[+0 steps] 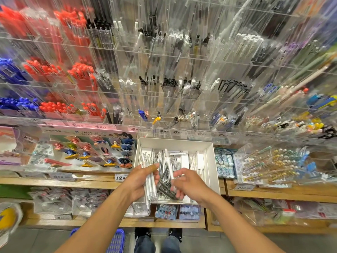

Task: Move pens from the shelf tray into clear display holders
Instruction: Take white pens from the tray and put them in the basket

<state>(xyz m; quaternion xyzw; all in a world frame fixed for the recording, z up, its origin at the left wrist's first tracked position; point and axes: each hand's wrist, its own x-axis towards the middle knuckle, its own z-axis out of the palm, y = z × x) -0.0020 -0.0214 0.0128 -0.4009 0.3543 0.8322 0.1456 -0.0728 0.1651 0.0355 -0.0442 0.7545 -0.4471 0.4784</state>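
Shoes [158,234] and jeans at bottom centre, blue basket [116,240] on the floor just to their left.

Left hand [140,181]: fingers curled round a bundle of white pens [151,190], held over the near-left corner of the white shelf tray [211,161]. Bundle's long axis runs near-far, roughly upright in view; which end carries the tips I cannot tell, motion blur.

Tray centre: loose pens [164,187] heaped criss-cross, no common direction. More white pens lie along the far-left part of the tray, axis near-far.

Right hand [189,185]: fingers pinch a single white pen [168,163] at its near end. Pen stands up out of the tray, tilted slightly left, free end pointing away toward the clear display holders [182,92]. Hand blurred; exact finger placement unclear.

Holders rise in tiers behind the tray, most already stocked; pens in them stand upright.

Risks, as judgement:
- Left bundle is thick and smooth; a loosened grip would let pens slide out the bottom onto the lower shelf or floor.
- Single pen is held only at one end, so it could swing and catch a holder lip or neighbouring stock.
- Holders look alike through clear walls; wrong compartment is easy.
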